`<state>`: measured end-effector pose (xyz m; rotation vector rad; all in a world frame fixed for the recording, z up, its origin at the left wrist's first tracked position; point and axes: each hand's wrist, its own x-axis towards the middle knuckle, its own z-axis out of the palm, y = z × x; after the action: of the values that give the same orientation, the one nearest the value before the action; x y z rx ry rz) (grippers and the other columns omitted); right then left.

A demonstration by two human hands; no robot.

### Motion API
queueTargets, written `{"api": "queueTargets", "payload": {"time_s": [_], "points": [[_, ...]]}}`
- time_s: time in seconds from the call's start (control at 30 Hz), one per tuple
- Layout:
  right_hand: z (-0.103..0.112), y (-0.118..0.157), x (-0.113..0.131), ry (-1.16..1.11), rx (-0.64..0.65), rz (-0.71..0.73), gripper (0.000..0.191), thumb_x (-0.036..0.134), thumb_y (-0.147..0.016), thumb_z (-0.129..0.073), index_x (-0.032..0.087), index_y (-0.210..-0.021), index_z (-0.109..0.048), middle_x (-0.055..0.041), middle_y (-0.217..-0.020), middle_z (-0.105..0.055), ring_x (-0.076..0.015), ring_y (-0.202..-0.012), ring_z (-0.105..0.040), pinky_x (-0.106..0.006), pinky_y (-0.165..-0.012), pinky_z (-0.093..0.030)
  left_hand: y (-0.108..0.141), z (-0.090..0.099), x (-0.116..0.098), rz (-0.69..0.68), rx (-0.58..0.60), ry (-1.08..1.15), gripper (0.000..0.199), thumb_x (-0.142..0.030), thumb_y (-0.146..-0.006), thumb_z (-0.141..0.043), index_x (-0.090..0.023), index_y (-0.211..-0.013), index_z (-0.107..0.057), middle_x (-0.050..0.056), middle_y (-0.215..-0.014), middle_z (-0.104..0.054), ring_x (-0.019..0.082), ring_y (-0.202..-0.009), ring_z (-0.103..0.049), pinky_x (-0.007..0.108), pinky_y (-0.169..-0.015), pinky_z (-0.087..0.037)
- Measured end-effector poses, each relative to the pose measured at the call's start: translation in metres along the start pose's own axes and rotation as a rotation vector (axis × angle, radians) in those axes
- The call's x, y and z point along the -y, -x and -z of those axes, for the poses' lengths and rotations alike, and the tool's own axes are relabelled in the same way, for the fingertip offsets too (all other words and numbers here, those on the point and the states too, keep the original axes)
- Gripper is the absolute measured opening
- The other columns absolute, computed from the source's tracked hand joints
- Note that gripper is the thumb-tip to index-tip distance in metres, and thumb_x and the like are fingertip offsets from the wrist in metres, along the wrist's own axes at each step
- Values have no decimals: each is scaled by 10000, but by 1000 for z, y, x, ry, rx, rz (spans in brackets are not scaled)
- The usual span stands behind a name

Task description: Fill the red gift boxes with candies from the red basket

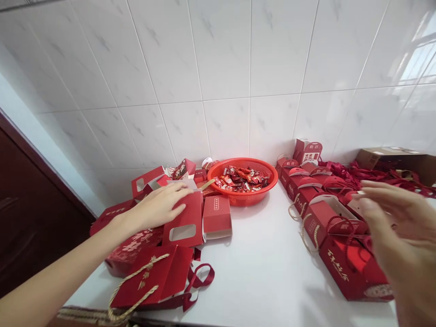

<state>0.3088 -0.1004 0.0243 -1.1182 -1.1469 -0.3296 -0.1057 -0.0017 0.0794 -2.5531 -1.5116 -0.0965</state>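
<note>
My left hand point(162, 205) reaches over the pile on the left, fingers stretched out across a red gift box with a cut-out window point(186, 220). Whether it touches the box or hovers just above it, I cannot tell. Beside that box lies a smaller red box point(216, 215) with a white inside. Nearer to me is a red gift bag with twisted cord handles point(153, 277) and a dark red ribbon point(200, 277). On the right, my right hand point(400, 231) is raised in front of a red gift box point(354, 268), thumb and fingers apart, holding nothing visible.
A red plastic basket point(245, 200) of small red-wrapped packets stands by the tiled wall. A row of red boxes point(308, 193) with cord handles runs along the right. Behind my right hand are dark red ribbons point(342, 172) and an open cardboard box point(384, 156).
</note>
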Motion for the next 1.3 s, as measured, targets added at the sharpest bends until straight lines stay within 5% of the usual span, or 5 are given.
{"api": "queueTargets", "payload": {"time_s": [0.13, 0.3, 0.8, 1.07, 1.3], "points": [[-26, 14, 25, -90, 288, 115, 62, 230, -904, -661, 225, -947, -706, -69, -1016, -735, -224, -1010, -695, -378, -907, -536, -15, -7, 8, 98, -128, -61, 452, -320, -874, -377, -178, -1136, -716, 142, -1252, -673, 338, -1168, -613, 471, -988, -494], [-51, 33, 27, -177, 543, 138, 82, 189, -943, -604, 217, -985, -668, -71, -1077, -712, -190, -982, -691, -302, -842, -531, -18, -19, 24, 133, 49, 6, 500, -435, -872, -392, -190, -1184, -695, 118, -1257, -691, 333, -1191, -602, 466, -1011, -472], [-89, 66, 44, -300, 950, 150, 118, 157, -940, -545, 215, -968, -643, -64, -1040, -709, -170, -823, -703, -286, -742, -554, -21, -42, 27, 277, 25, 54, 356, -447, -880, -378, -233, -947, -655, 128, -1057, -711, 340, -1140, -607, 656, -1118, -239], [-96, 79, 41, -322, 1015, 127, 150, 154, -943, -526, 224, -987, -651, -74, -1073, -705, -190, -842, -704, -321, -754, -549, -18, -30, 18, 277, -33, 188, 327, -471, -878, -330, -225, -764, -511, 75, -899, -714, 294, -969, -642, 662, -1092, -270], [-96, 81, 46, -396, 998, 78, 125, 176, -951, -527, 225, -959, -643, -60, -1004, -711, -182, -861, -692, -303, -777, -549, -6, 1, 6, 228, -300, 121, 310, -469, -923, -363, -237, -814, -538, 63, -1041, -707, 304, -1106, -591, 669, -1161, -144]]}}
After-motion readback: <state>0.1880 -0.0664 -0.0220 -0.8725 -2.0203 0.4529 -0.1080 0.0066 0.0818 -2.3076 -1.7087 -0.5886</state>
